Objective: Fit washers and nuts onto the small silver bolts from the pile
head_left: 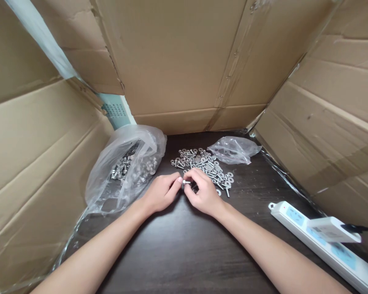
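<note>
A small silver bolt [187, 182] is held between my two hands, its threaded shank pointing right. A nut or washer seems to sit around it near the fingertips, too small to tell which. My left hand [164, 191] is closed, its thumb and forefinger pinching the bolt's left end. My right hand [203, 191] curls around from the other side, with thumb and forefinger closed at the same small part. Just beyond the right hand lies a loose pile of bolts, nuts and washers [210, 167] on the dark table [171, 253].
On the left stands a clear plastic bag [99, 175] with many metal fasteners inside. A crumpled clear bag [234, 149] lies behind the pile. A white power strip [313, 241] with a plugged-in adapter [333, 229] is at right. Cardboard walls [184, 61] enclose the table.
</note>
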Available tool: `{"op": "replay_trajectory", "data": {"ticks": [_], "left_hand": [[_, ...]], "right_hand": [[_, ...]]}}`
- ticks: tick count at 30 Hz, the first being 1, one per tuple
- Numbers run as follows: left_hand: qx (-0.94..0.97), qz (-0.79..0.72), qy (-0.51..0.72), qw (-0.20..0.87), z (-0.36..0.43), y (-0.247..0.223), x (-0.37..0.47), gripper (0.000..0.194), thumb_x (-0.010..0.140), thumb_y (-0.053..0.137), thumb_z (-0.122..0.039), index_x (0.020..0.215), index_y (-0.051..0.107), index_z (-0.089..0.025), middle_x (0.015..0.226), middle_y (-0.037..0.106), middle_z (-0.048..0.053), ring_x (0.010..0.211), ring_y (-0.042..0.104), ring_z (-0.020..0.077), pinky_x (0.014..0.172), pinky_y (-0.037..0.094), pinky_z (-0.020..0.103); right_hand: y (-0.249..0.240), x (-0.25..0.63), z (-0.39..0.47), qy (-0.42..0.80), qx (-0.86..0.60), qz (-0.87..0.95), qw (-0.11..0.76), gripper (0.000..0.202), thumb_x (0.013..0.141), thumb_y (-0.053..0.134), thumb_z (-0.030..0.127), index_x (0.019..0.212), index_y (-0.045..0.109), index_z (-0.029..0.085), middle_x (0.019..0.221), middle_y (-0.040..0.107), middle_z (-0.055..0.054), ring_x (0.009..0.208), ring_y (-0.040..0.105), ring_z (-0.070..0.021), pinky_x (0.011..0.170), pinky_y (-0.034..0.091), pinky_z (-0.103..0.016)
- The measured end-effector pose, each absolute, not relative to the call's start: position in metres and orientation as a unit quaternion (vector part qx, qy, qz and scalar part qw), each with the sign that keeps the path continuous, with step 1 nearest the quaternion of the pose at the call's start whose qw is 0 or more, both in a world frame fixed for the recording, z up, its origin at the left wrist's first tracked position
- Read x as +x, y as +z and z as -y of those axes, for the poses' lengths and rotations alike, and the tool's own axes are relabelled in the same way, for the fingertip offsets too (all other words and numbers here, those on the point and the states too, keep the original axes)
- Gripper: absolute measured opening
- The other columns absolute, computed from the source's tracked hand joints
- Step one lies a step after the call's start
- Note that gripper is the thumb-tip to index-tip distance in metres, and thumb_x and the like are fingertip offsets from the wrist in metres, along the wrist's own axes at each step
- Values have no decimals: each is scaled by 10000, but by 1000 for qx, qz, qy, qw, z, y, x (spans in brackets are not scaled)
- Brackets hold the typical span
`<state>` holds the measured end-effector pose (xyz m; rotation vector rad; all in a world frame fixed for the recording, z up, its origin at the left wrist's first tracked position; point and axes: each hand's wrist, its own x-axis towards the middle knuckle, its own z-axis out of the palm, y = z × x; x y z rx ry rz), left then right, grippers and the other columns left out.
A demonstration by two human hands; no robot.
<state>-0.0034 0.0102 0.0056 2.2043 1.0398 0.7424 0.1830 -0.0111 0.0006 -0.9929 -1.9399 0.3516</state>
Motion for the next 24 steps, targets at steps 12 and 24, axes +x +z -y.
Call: {"op": "replay_trajectory", "data": {"ticks": [12, 24], "left_hand": [[824, -376, 319, 279, -9, 7, -3, 281, 1062, 404, -360, 883, 532, -185, 796, 632, 11, 702, 564, 152, 694, 405, 277], [826, -384, 319, 263, -10, 5, -3, 264, 1064, 392, -351, 932, 554, -191, 824, 658, 21, 718, 595, 165, 695, 421, 285]], "right_hand": [[3, 185, 11, 137, -444, 789, 402, 270, 1039, 411, 242, 787, 506, 226, 790, 610, -30, 785, 524, -208, 773, 382, -383], [3, 184, 12, 126, -426, 768, 462, 92, 914, 559, 191, 1000, 549, 223, 1029, 610, -84, 977, 584, -247, 865, 477, -421]]}}
